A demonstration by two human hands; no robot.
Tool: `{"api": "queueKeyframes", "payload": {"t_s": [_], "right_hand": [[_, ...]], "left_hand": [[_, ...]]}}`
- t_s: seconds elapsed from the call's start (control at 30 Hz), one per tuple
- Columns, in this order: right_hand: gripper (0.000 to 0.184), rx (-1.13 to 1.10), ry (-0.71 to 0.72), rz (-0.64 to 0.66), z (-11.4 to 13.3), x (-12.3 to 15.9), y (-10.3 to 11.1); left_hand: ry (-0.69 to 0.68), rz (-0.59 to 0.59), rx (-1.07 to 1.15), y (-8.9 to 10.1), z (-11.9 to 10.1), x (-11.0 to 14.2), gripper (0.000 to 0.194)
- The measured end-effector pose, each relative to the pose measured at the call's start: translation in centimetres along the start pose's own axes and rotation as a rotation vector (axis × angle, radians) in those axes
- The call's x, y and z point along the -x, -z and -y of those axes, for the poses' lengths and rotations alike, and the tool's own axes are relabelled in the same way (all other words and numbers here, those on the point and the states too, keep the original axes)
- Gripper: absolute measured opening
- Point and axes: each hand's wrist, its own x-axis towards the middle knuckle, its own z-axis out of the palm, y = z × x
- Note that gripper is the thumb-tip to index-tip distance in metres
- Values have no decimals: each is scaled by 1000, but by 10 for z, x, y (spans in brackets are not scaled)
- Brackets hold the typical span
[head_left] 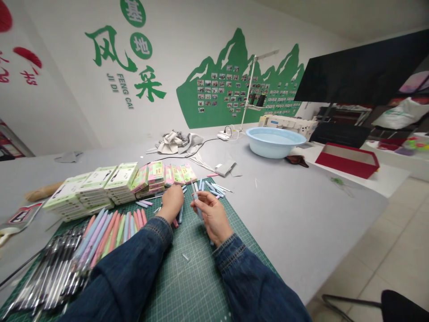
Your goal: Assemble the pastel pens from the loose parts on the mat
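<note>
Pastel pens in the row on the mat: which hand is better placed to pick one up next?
Probably the left hand, though its fingertips are hidden: it is nearer the pastel pens, while the right hand holds a pale blue pen part.

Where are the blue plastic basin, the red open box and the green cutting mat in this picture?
Blue plastic basin (273, 147): head view, on its outer side wall.
Red open box (346, 164): head view, on its front side.
Green cutting mat (187, 286): head view, on its bare gridded surface between the sleeves.

wall (77, 103): 基地风采, FENG CAI, JI DI | boxes (156, 173) (pinkish): likely "5"
</note>
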Motion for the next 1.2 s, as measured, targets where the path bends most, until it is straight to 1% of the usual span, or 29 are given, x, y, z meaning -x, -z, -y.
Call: {"api": "queueKeyframes", "payload": {"t_s": [0.07, 0.17, 0.23, 0.3, 0.33, 0.37, 0.4, 0.5, 0.67, 0.87, 0.97, 1.07, 1.2], "right_hand": [[23, 19, 21, 10, -3, 0, 1], [22, 43, 28, 17, -5, 0, 1], [23, 53, 17, 19, -5, 0, 0], [23, 55, 5, 13, -6, 0, -1], [23, 56, 1, 12, -7, 0, -2], [23, 58, -1, 12, -7, 0, -2], [23, 63, -3, 14, -8, 1, -2], [23, 74, 1, 22, -10, 1, -2], [22, 77, 5, 32, -11, 1, -1], [22, 74, 10, 25, -10, 1, -3], [22, 68, 10, 16, -10, 2, -4], [23, 66, -11, -6, -10, 3, -5], [22, 38, -40, -9, -9, 3, -6]], "left_hand": [[18, -11, 99, 8, 0, -1, 8], [12, -21, 291, 28, -5, 1, 20], [-13, -15, 553, 44, -10, 7, 29], [-37, 9, 975, 61, -16, 15, 31], [-44, 21, 1124, 69, -19, 19, 31], [-49, 36, 1224, 76, -22, 23, 31], [-55, 50, 1268, 82, -25, 26, 30], [-74, 80, 1283, 92, -33, 32, 29], [-75, 90, 1267, 93, -37, 35, 30], [-170, 125, 1161, 85, -34, 44, 27], [-218, 187, 1083, 78, -35, 52, 25], [-215, 209, 1025, 71, -32, 59, 25], [-221, 247, 1022, 63, -25, 62, 24]]}}
